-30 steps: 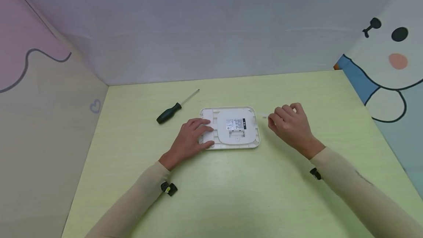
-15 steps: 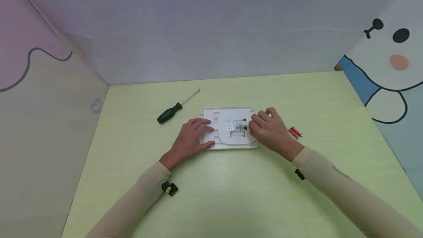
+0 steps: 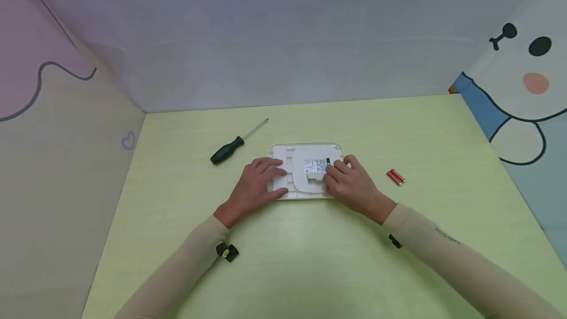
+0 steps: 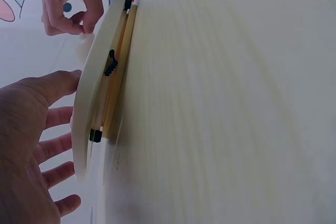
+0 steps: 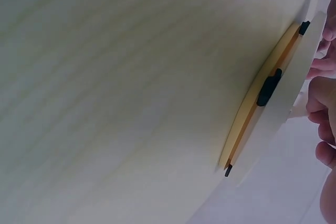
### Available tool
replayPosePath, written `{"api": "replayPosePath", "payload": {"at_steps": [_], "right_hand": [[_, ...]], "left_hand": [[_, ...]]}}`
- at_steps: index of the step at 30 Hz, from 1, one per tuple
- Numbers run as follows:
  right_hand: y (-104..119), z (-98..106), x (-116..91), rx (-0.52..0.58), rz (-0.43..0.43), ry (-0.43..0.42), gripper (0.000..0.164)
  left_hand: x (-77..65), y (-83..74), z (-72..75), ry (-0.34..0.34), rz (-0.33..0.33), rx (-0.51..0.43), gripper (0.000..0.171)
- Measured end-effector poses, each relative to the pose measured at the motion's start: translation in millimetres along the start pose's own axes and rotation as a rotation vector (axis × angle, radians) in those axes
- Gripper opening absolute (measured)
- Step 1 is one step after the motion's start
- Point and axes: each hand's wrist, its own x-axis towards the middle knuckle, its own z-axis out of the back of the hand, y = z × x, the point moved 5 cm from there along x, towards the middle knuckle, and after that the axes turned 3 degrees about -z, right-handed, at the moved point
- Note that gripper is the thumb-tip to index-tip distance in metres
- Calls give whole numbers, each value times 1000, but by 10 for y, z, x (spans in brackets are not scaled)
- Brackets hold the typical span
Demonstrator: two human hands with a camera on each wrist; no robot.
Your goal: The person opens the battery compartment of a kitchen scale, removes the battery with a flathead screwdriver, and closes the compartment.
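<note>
A white rectangular device [image 3: 299,155] lies back side up on the table, with a printed label [image 3: 315,165] and a battery compartment. My left hand [image 3: 252,186] rests on its left end, fingers spread and fairly straight. In the left wrist view the thumb and fingers of this hand [image 4: 23,135] lie along the device [image 4: 86,108]. My right hand [image 3: 352,186] pinches a small white battery cover [image 3: 316,176] over the compartment, which it largely hides. Black feet [image 5: 269,86] show along the device's lower side in the right wrist view.
A dark-handled screwdriver [image 3: 227,151] lies left of the device, its shaft pointing to the back right. Red batteries [image 3: 396,177] lie side by side to the right. Walls stand behind and on both sides of the table [image 3: 283,260].
My right hand has come left from beside the device to its battery compartment, bringing the white cover over it. The red batteries, first hidden, now show. The left hand has stayed in place.
</note>
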Motion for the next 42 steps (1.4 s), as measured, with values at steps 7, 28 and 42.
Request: {"api": "replayPosePath", "payload": {"at_steps": [7,28,42], "right_hand": [[41,-19,-5,-23,2,20,12],[11,-4,-51,7,-6,62,10],[-22,-44,-90,107,-15,81,14]], "left_hand": [[1,14,-8,2,9,-5,37],[7,-6,-8,11,10,-18,37],[-19,-8,6,23,24,-15,38]]}}
